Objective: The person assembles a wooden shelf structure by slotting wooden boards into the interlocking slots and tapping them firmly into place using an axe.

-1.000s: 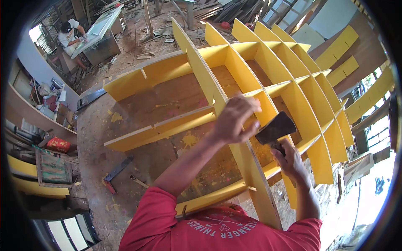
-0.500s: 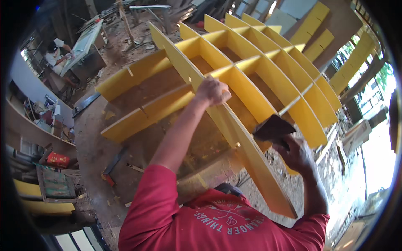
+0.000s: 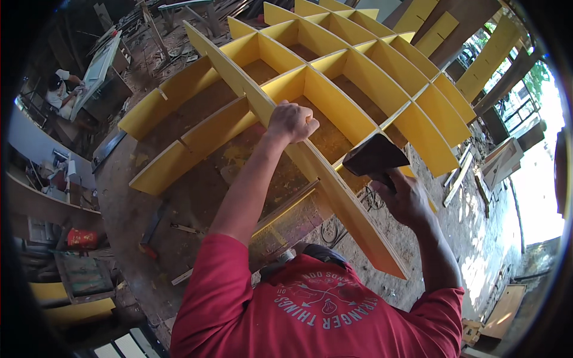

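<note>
My left hand [image 3: 292,122] is closed round the top edge of a long yellow board [image 3: 349,209]. That board slants from far left to near right across a lattice of curved yellow panels [image 3: 370,71] standing on edge and crossing one another. In my right hand [image 3: 407,201] is a dark, blocky mallet [image 3: 377,156], gripped by its handle. The mallet's head is raised to the right of the board, near the end of a crossing panel. From this angle I cannot tell whether it touches anything. The board's near end sticks out past the lattice.
The lattice stands on a stained brown tabletop [image 3: 119,197], with a dark tool [image 3: 152,230] at its left. Another person [image 3: 62,89] works at a bench far left. A red container [image 3: 82,238] stands at left. Wood scraps lie on the ground at right.
The whole scene has shifted up and left in view. My left hand still grips the board, and my right hand still holds the mallet, slightly higher in the picture.
</note>
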Demonstrator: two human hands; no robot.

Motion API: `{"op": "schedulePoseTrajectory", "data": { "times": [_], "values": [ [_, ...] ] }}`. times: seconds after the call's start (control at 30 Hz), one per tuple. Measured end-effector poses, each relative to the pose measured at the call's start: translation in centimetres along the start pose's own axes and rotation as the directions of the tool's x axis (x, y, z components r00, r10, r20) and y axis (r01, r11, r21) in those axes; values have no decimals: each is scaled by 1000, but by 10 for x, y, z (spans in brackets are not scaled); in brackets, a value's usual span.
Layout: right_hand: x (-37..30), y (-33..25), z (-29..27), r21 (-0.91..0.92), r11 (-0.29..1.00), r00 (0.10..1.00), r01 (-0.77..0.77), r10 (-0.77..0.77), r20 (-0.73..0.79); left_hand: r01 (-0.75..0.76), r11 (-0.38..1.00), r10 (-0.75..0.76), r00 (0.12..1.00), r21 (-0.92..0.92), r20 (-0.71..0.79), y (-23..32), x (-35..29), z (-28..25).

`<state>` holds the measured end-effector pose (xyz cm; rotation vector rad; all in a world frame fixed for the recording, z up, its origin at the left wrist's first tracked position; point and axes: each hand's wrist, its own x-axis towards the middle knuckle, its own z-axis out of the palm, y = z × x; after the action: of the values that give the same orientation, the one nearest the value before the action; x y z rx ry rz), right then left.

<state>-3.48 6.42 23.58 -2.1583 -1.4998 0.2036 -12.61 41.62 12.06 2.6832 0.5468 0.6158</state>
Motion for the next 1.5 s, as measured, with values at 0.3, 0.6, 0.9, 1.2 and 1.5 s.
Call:
{"op": "schedulePoseTrajectory", "data": {
  "times": [0.3, 0.6, 0.9, 1.2, 1.5],
  "values": [
    [5, 11, 30, -51, 997, 983, -59, 67, 170, -16, 999, 17, 1000, 29, -7, -9, -6, 15],
    [19, 7, 33, -149, 988, 952, -44, 87, 295, 60, 997, -64, 994, 59, 84, 2, -9, 13],
    [17, 1, 29, 82, 995, 997, 55, -58, 43, 38, 994, -48, 994, 100, 97, 10, -3, 6],
    [45, -14, 29, 52, 998, 972, 31, -42, 229, 4, 997, -6, 1000, 82, 28, -3, -12, 19],
    [62, -2, 41, -213, 977, 894, 14, 83, 440, 36, 994, -50, 989, 105, 139, 6, -13, 13]
  ]
}}
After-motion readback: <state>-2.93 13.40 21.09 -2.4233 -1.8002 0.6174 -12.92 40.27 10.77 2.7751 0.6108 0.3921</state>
